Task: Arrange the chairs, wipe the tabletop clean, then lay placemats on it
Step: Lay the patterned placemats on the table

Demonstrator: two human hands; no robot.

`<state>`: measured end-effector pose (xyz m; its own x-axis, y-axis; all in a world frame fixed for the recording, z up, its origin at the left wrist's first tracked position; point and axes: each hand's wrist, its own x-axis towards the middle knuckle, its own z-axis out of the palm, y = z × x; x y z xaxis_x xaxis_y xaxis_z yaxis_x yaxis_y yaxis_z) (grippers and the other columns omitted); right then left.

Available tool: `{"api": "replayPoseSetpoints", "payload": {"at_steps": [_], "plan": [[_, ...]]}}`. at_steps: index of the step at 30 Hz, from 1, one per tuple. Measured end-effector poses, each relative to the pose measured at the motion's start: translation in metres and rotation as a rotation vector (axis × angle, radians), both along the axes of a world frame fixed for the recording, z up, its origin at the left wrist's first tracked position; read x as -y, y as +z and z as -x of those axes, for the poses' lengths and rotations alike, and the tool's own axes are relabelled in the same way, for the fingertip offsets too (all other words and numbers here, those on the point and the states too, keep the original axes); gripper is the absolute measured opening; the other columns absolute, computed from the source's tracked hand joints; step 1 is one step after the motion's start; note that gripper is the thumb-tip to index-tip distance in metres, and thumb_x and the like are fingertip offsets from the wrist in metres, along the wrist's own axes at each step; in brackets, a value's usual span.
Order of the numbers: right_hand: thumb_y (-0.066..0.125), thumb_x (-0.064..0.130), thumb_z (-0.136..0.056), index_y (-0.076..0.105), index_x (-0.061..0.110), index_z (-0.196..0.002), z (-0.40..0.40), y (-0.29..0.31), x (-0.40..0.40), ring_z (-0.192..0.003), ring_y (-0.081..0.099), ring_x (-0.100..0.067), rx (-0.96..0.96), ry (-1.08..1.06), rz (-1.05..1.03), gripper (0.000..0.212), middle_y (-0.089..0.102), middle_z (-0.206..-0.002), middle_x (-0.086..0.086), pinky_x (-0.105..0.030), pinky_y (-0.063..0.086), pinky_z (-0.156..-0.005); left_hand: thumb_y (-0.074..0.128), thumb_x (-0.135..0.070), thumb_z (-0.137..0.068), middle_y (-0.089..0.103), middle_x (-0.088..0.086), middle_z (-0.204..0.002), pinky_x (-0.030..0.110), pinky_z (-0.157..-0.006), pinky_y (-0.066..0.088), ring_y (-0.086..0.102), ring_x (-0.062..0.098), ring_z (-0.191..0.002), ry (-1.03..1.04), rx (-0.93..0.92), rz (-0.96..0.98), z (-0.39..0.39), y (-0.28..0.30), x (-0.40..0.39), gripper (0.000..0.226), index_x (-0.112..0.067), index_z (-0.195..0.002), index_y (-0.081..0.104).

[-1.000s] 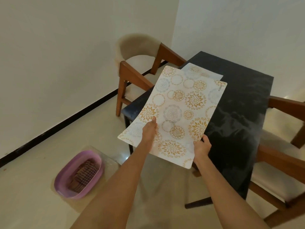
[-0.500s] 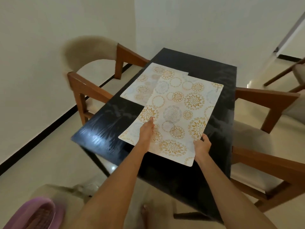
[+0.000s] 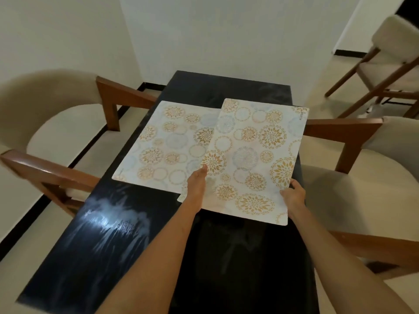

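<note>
At far left, a beige upholstered armchair (image 3: 45, 114) with brown wooden arms is tucked against the left side of a long black table (image 3: 127, 245); its nearer arm reaches the table edge. The glossy tabletop shows pale streaks and glare near its left front. On the left half of the table's far end lies a placemat (image 3: 163, 141), flat, white with gold and blue-grey circular floral medallions. A second placemat (image 3: 256, 159) of the same pattern overlaps the first one's right edge and extends to the table's right edge, its near corner held slightly off the surface. The left hand (image 3: 197, 186) rests on this second mat near its left edge, fingers extended and flat on top, thumb hidden beneath or beside the mat. The right hand (image 3: 293, 196) grips the mat's near right edge, fingers curled around it. Right of the table sits another beige armchair (image 3: 374, 177), and a third chair (image 3: 390, 62) stands apart at upper right.
</note>
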<state>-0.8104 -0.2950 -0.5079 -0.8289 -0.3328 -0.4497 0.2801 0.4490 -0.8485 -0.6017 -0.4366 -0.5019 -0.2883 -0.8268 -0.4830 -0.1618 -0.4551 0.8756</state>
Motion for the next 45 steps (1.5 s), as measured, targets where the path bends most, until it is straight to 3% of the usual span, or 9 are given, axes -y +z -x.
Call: {"api": "replayPoseSetpoints", "payload": {"at_steps": [6,11,15,19,25,33,36,41,45], "plan": [[0.044,-0.020,-0.089,0.058,-0.001,-0.119,0.026,0.005,0.001,-0.093,0.056,-0.027,0.001,0.033,-0.033,0.038,0.058,-0.106,-0.012,-0.039,0.050,-0.084,0.051,-0.033,-0.097,0.054,0.008,-0.135,0.028,-0.096,0.036,0.050,0.023,-0.123,-0.072,0.161,0.203,0.031,-0.009,0.009,0.040,-0.008,-0.128,0.056],[0.045,-0.018,-0.092,0.054,0.000,-0.130,0.038,0.013,0.000,-0.114,0.057,-0.039,0.032,0.059,-0.080,0.043,0.059,-0.118,-0.018,-0.039,0.048,-0.086,0.058,-0.018,-0.093,0.059,0.007,-0.129,0.041,-0.104,0.036,0.048,0.028,-0.123,-0.092,0.483,0.366,0.041,-0.023,0.013,0.027,-0.017,-0.120,0.063],[0.047,-0.015,-0.092,0.051,0.005,-0.136,0.052,0.014,0.001,-0.117,0.056,-0.036,0.062,0.088,-0.085,0.049,0.057,-0.129,-0.017,-0.033,0.047,-0.085,0.048,-0.004,-0.092,0.047,0.003,-0.136,0.040,-0.099,0.035,0.040,0.028,-0.122,-0.187,0.749,0.424,0.042,-0.024,0.011,0.038,-0.022,-0.124,0.057],[0.064,-0.005,-0.087,0.057,0.008,-0.133,0.070,0.000,0.002,-0.112,0.061,-0.034,0.078,0.008,-0.040,0.048,0.062,-0.127,-0.013,-0.046,0.051,-0.096,0.044,0.011,-0.085,0.040,0.005,-0.139,0.036,-0.095,0.043,0.036,0.029,-0.121,-0.219,0.701,0.444,0.043,-0.028,0.012,0.049,-0.015,-0.125,0.056],[0.082,0.018,-0.075,0.070,0.002,-0.106,0.093,-0.034,-0.007,-0.102,0.065,-0.036,0.087,-0.110,-0.042,0.037,0.069,-0.108,-0.016,-0.049,0.054,-0.091,0.049,0.016,-0.083,0.041,0.011,-0.134,0.040,-0.091,0.049,0.040,0.031,-0.120,-0.150,0.590,0.424,0.056,-0.032,0.006,0.044,-0.008,-0.119,0.058],[0.054,-0.006,-0.092,0.063,0.009,-0.126,0.077,-0.002,-0.002,-0.112,0.059,-0.034,0.037,0.038,-0.082,0.038,0.063,-0.125,-0.011,-0.043,0.050,-0.095,0.048,0.020,-0.081,0.045,0.011,-0.130,0.043,-0.085,0.051,0.044,0.030,-0.113,-0.124,0.596,0.437,0.061,-0.042,0.004,0.041,-0.004,-0.112,0.060],[0.043,-0.011,-0.094,0.062,0.008,-0.128,0.074,-0.005,-0.004,-0.101,0.056,-0.030,0.000,0.064,-0.102,0.043,0.062,-0.120,-0.012,-0.036,0.049,-0.087,0.045,0.020,-0.082,0.049,0.010,-0.130,0.038,-0.088,0.048,0.038,0.029,-0.115,-0.143,0.628,0.477,0.060,-0.043,0.002,0.042,-0.003,-0.114,0.059],[0.051,-0.011,-0.091,0.064,0.007,-0.125,0.072,-0.008,-0.007,-0.104,0.063,-0.035,-0.056,-0.002,-0.133,0.040,0.066,-0.120,-0.016,-0.040,0.054,-0.087,0.042,0.021,-0.082,0.052,0.009,-0.130,0.037,-0.089,0.046,0.038,0.029,-0.115,-0.135,0.645,0.500,0.059,-0.043,0.000,0.045,-0.003,-0.116,0.059],[0.058,-0.005,-0.091,0.064,0.006,-0.124,0.073,-0.008,-0.010,-0.105,0.063,-0.032,-0.074,-0.032,-0.156,0.035,0.065,-0.122,-0.016,-0.030,0.051,-0.078,0.043,0.020,-0.083,0.053,0.009,-0.131,0.035,-0.091,0.044,0.037,0.029,-0.117,-0.130,0.635,0.508,0.058,-0.044,-0.002,0.046,-0.003,-0.119,0.059]]}}
